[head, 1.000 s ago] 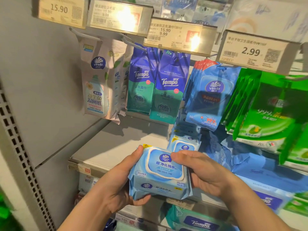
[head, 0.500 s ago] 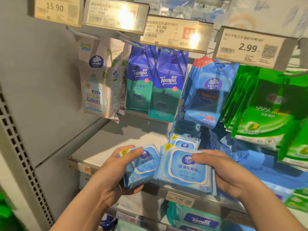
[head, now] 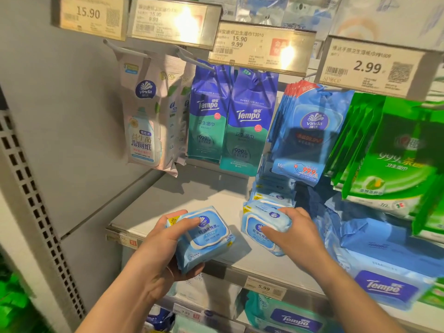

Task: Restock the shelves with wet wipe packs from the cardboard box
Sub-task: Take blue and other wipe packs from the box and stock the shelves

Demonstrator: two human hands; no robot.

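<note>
Both hands are clamped on goods: our left hand point(head: 153, 251) grips one wet wipe pack point(head: 204, 236) at the shelf's point(head: 187, 203) near edge, while our right hand point(head: 295, 234) presses a second pack point(head: 260, 230) onto the shelf, against the row point(head: 269, 200) behind it. A second ago the two packs were stacked together in front of the shelf; they are now separated, so one is nearly placed and one remains. We cannot see the cardboard box. Price tags point(head: 264, 287) along the rail are partly blurred by glare.
</note>
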